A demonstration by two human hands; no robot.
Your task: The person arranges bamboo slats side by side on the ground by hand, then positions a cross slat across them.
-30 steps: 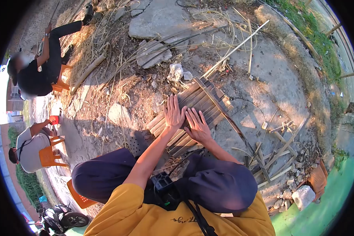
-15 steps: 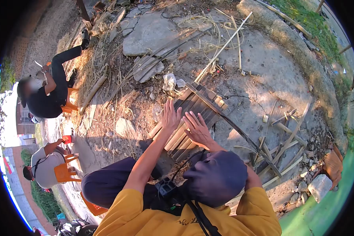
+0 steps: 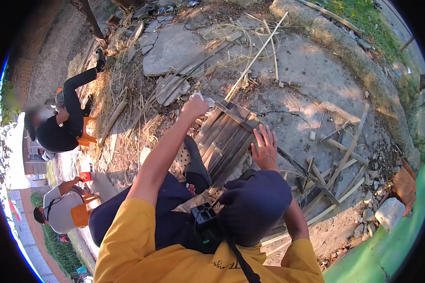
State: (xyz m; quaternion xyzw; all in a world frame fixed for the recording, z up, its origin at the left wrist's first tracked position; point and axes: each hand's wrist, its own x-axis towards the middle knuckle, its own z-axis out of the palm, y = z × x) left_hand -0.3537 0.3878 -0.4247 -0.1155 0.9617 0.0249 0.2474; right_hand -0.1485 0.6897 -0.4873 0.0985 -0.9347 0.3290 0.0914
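Narrow, weathered wooden slats (image 3: pixel 226 137) lie side by side on the rough ground in front of the person, forming a ridged brown bed with uneven ends. A long, dark, straight bar (image 3: pixel 300 167) crosses their far end and slants away to the right, down towards a loose heap of flat, splintery strips (image 3: pixel 353 141). Beyond the slats, a thin pale cane (image 3: pixel 257 56) points outwards, near a cracked grey slab (image 3: pixel 174 52). The left hand (image 3: pixel 195 107) is curled over a whitish, lumpy stone (image 3: pixel 199 96) just beside the slats' far left corner; its fingers are mostly hidden, so whether it grips cannot be told. The right hand (image 3: pixel 265 148) is spread, fingers apart, beside the bar and the slats' right edge; contact is unclear. Off left, a seated co-worker (image 3: pixel 63 210) has an arm out to a small red container (image 3: pixel 85 176), its contents not visible.
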